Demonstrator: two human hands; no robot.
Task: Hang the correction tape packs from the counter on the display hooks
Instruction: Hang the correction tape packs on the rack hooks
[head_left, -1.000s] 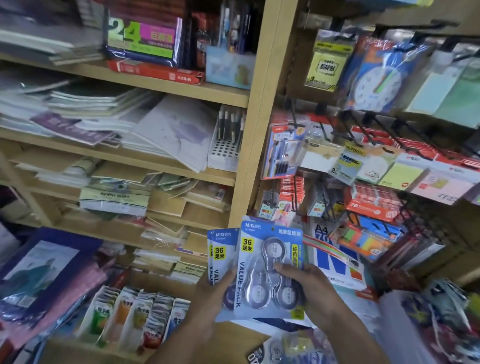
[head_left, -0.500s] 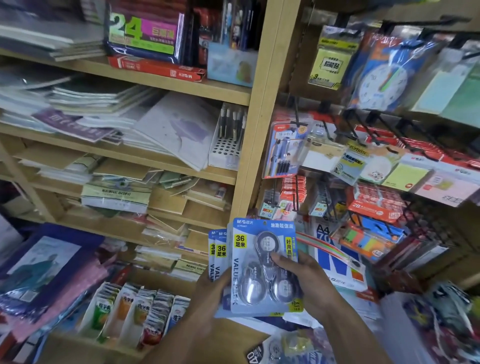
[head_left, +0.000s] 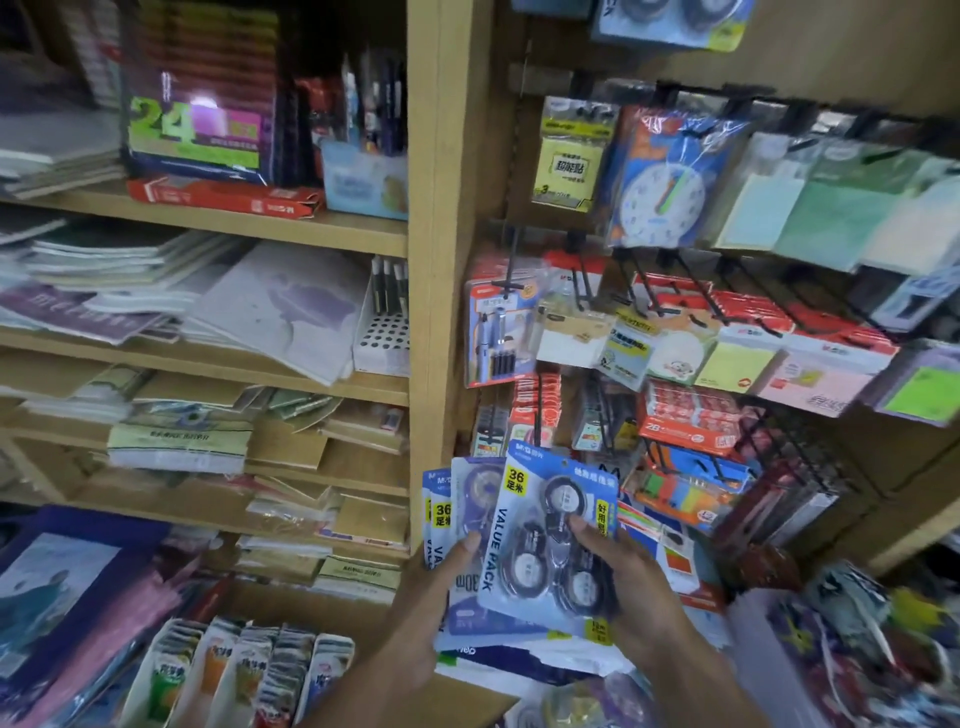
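Observation:
My right hand (head_left: 631, 577) grips the front correction tape pack (head_left: 540, 525), a blue card marked "36" and "VALUE PACK" with round tape dispensers under a clear blister. It is tilted to the right. My left hand (head_left: 431, 597) holds a fanned stack of further blue packs (head_left: 457, 499) behind it, thumb on their front. Both hands are low in the middle, in front of the display hooks (head_left: 587, 283), black pegs loaded with stationery. Another correction tape pack (head_left: 670, 21) hangs at the top edge.
A wooden upright (head_left: 441, 234) separates the peg display from shelves of notebooks (head_left: 156, 280) on the left. Sticky notes (head_left: 737, 358), a toy clock pack (head_left: 665, 182) and pen packs (head_left: 493, 332) crowd the hooks. Sachet boxes (head_left: 234, 675) sit below left.
The view has tilted up and moved closer to the pegs. Both hands have risen slightly with the packs, and the front pack now leans further right, away from the stack.

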